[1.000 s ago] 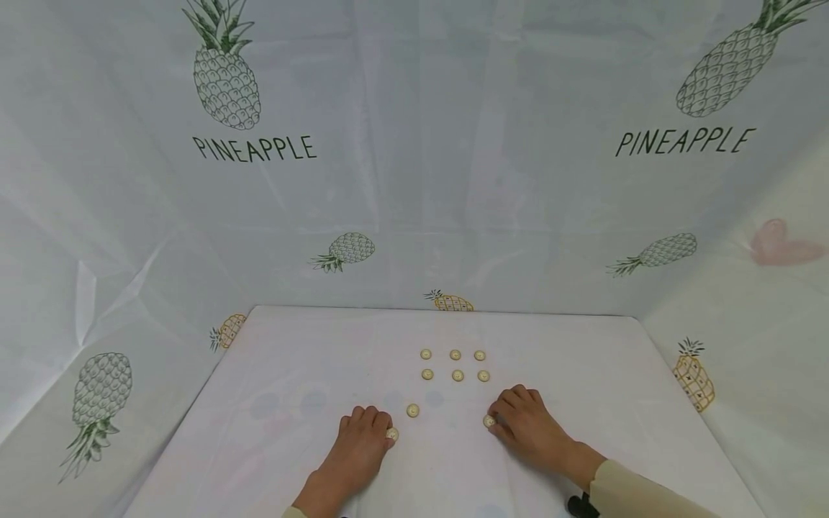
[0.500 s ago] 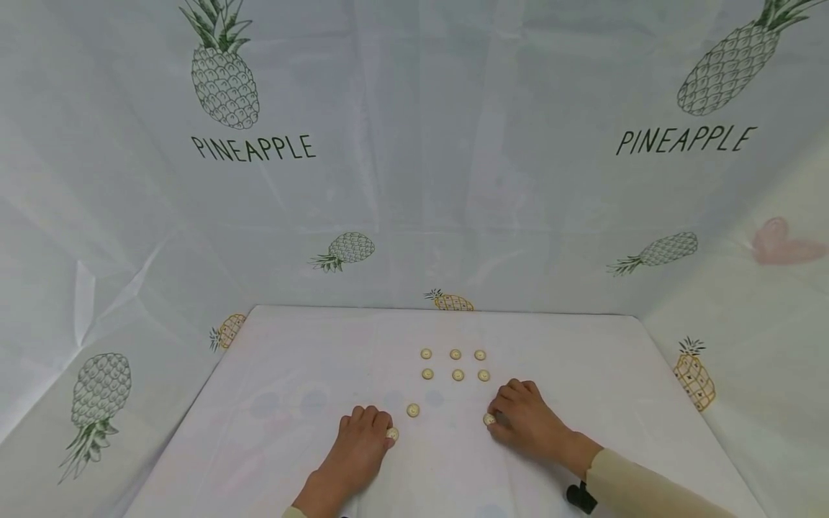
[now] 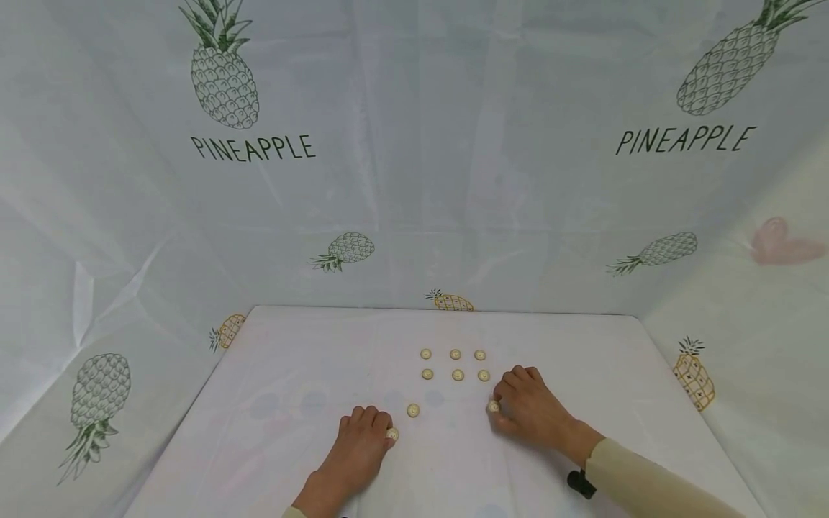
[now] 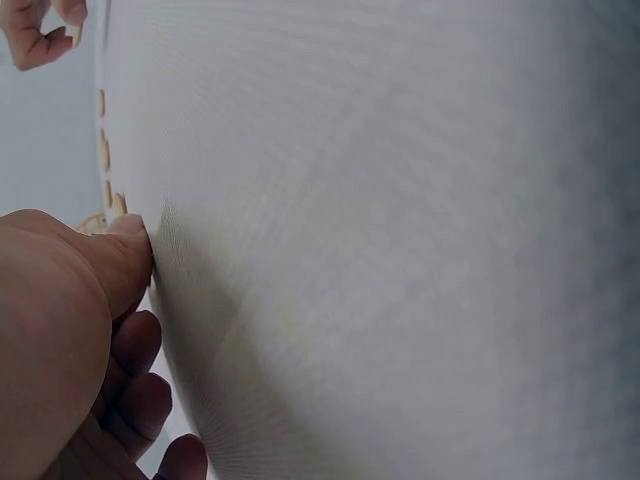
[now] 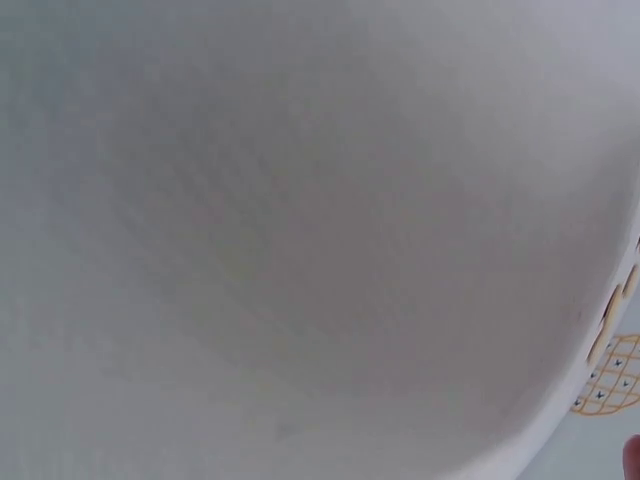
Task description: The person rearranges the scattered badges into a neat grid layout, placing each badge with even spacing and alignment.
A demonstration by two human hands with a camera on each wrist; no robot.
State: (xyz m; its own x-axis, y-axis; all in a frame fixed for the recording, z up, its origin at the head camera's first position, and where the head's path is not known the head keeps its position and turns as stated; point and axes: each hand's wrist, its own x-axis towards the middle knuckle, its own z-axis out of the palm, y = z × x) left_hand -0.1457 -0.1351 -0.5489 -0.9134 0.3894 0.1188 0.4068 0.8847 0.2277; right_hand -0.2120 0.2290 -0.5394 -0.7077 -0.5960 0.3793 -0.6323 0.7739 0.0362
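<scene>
In the head view, my left hand (image 3: 363,442) rests low on the white table and pinches a small round pale-yellow disc (image 3: 392,434) at its thumb side. My right hand (image 3: 534,410), to the right, pinches a matching disc (image 3: 494,406) between thumb and fingers. The left wrist view has that second disc (image 4: 77,36) seen edge-on, clear of the tabletop. Between the hands lies a single loose disc (image 3: 413,410). Farther back, several discs form two short rows, among them one at the near right (image 3: 483,375). Only a fingertip (image 5: 632,458) enters the right wrist view.
A white cloth-covered tabletop (image 3: 311,360) spreads under everything. Around its back and sides hangs a pale curtain (image 3: 440,180) printed with pineapples. A black strap or device (image 3: 581,484) shows at the right wrist, by the sleeve.
My right hand has moved away from me and slightly right, carrying its disc toward the rows. The left hand and the loose discs have stayed where they were.
</scene>
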